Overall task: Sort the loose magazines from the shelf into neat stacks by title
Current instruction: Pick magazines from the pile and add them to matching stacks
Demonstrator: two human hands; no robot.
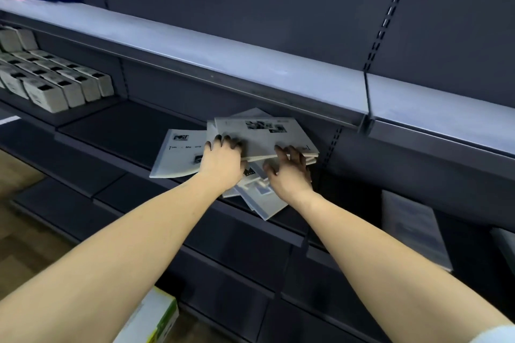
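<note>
Head view shows our left hand (220,160) and right hand (288,172) gripping the top magazine (264,138) of the loose pile on the dark shelf (125,131); we judge it light, floppy, slick, best held by opposite edges.

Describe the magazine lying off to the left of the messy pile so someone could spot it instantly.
Find the dark shelf under the long grey ledge, where both hands work at a loose pile of magazines. The single magazine lies flat just left of the left hand. Unlike its overlapping neighbours it lies apart, its pale cover showing black lettering and two small dark pictures.
</note>
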